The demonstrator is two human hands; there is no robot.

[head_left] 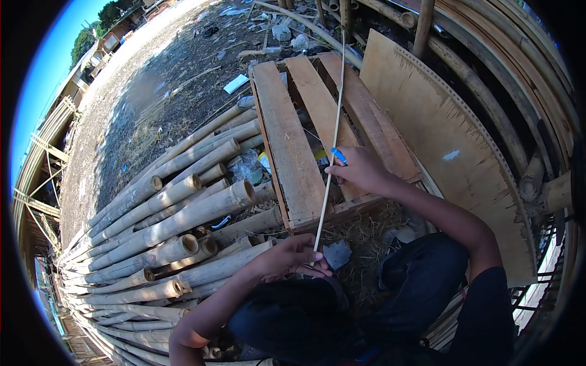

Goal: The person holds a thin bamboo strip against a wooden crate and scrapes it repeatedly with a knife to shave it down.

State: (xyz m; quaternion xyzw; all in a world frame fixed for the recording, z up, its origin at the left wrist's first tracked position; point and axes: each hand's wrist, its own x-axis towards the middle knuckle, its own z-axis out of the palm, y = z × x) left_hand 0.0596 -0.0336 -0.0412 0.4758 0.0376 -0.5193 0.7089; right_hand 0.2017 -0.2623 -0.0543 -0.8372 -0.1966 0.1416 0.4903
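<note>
A long, thin bamboo strip (339, 104) runs from my lap up across a low wooden slat crate (274, 116). My left hand (290, 256) has its fingers closed around the strip's near end. Farther up, my right hand (361, 171) is closed over a small blue tool (339, 157), which lies against the strip. The tool's kind cannot be made out, since my fingers cover much of it. My right hand is just above the crate's slats, and the strip passes beneath its fingertips.
Stacked bamboo poles (183, 207) fill the left side, cut ends toward me. A curved plywood sheet (439, 146) leans at the right, beside more poles and long boards (519, 49). Crumpled plastic (244, 165) lies between poles and crate. A grey stone-like chunk (337, 254) is near my left hand.
</note>
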